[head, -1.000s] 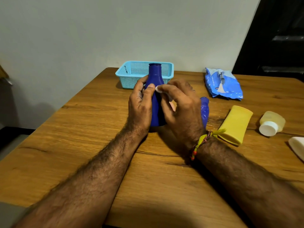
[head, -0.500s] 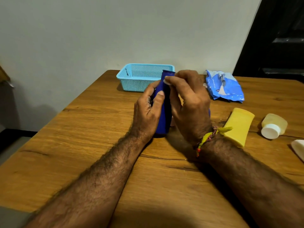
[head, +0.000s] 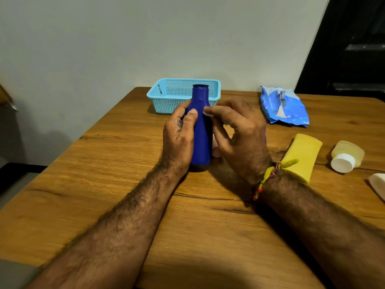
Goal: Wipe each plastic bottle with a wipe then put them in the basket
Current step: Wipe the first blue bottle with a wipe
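Blue bottle (head: 200,130): upright on tabletop (head: 125,184), before turquoise basket (head: 183,94), between both hands.
Left hand (head: 179,134): fingers curled round bottle.
Right hand (head: 237,132): pinches white wipe (head: 208,113) against bottle's shoulder.
Change: wipe lower than half a second ago.

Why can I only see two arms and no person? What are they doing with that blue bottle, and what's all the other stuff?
The camera sits on the person's head and looks down, so you see only their arms. The left hand grips a blue bottle standing upright on the wooden table. The right hand pinches a small white wipe against the bottle to clean it. Behind the bottle is a light blue basket, where clean bottles go. To the right lie a blue pack of wipes, a yellow bottle and a small pale bottle with a white cap, both on their sides. A white thing peeks in at the edge; I can't tell what it is.
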